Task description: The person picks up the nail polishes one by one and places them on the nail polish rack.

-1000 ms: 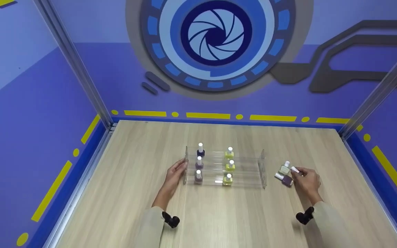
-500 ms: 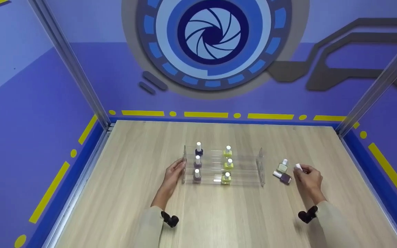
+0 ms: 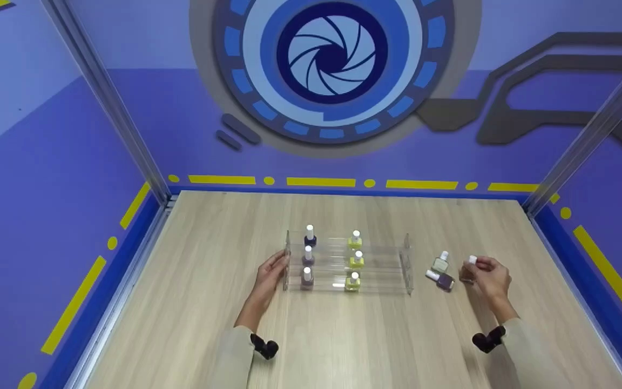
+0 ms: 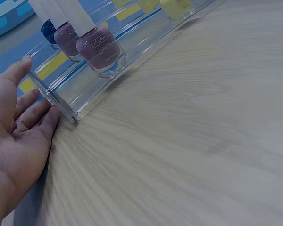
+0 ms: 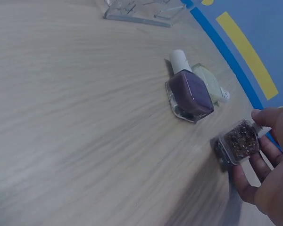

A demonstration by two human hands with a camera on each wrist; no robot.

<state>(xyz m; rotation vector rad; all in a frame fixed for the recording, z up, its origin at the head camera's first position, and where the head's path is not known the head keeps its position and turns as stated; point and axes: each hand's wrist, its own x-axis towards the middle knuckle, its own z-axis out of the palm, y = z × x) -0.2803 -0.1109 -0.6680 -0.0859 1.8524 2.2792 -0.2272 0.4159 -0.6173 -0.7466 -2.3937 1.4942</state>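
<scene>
My right hand (image 3: 492, 278) pinches a nail polish bottle (image 5: 240, 141) filled with brown glitter, thumb and fingers around its white cap end. In the head view its cap points up, and its base is close over the table. Just left of it lie a dark purple nail polish bottle (image 5: 191, 94) and a pale green one (image 3: 440, 263). With fairly straight fingers, my left hand (image 3: 269, 275) touches the left side panel of a clear tiered rack (image 4: 61, 106). On the rack's left stand a dark blue bottle (image 3: 310, 237) and two mauve bottles (image 4: 101, 49).
Several yellow nail polish bottles (image 3: 355, 262) stand in a column near the rack's middle, one per tier. The wooden table (image 3: 343, 340) is enclosed by blue-purple walls (image 3: 143, 124) with metal corner posts (image 3: 100, 92).
My right hand has shifted a little right, away from the two lying bottles, and turned the glitter bottle from tilted to cap-up. My left hand stays at the rack's side.
</scene>
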